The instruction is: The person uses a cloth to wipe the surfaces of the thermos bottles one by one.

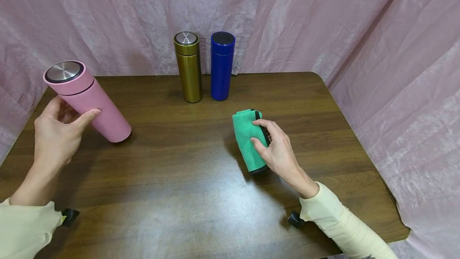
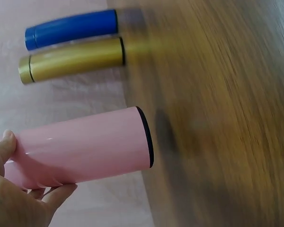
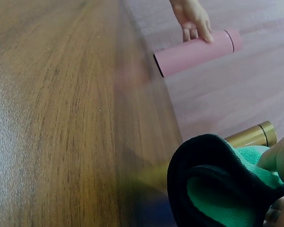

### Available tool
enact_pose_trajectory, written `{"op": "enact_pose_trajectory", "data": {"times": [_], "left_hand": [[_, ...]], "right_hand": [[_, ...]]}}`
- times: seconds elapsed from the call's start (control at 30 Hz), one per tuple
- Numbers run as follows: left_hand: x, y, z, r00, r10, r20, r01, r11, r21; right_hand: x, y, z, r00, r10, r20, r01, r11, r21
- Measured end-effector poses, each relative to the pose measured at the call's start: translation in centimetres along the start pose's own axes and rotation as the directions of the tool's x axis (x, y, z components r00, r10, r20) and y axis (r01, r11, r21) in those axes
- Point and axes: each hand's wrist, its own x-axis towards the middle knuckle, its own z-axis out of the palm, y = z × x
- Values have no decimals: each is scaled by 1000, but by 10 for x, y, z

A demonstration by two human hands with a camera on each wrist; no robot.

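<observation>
My left hand (image 1: 59, 131) grips a pink thermos bottle (image 1: 104, 109) around its upper body, thumb on the near side. The bottle stands upright with its steel-topped lid on, and the left wrist view shows its black-rimmed base (image 2: 146, 137) a little above the tabletop. In my right hand (image 1: 278, 147), a folded green cloth (image 1: 246, 135) with black edging is pinched between thumb and fingers. The right wrist view shows the cloth's looped, folded end (image 3: 222, 198); part of this hand is cut off there.
Towards the back edge of the brown wooden table (image 1: 172, 179) stand a gold thermos bottle (image 1: 190, 71) and a blue thermos bottle (image 1: 221, 67), side by side with a small gap. Pink curtains (image 1: 287, 19) hang behind and to the right of the table.
</observation>
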Motion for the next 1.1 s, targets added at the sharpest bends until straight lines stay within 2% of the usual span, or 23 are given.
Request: {"op": "enact_pose_trajectory", "data": {"times": [0.17,0.4,0.57,0.8,1.1], "left_hand": [[-10,10,11,996,46,78,-47,999,2],[-24,21,28,981,87,176,-83,996,-27],[-33,30,43,969,114,220,-107,993,-46],[-42,34,63,948,128,291,-101,989,-105],[-50,45,87,923,173,343,-119,978,-172]], "right_hand": [[0,0,0,1000,0,-4,0,1000,1],[1,-1,-2,1000,-12,-11,12,1000,4],[1,-1,-3,1000,-14,-18,14,1000,5],[1,-1,-3,1000,-6,-18,6,1000,3],[1,-1,-4,1000,-5,-21,5,1000,5]]}}
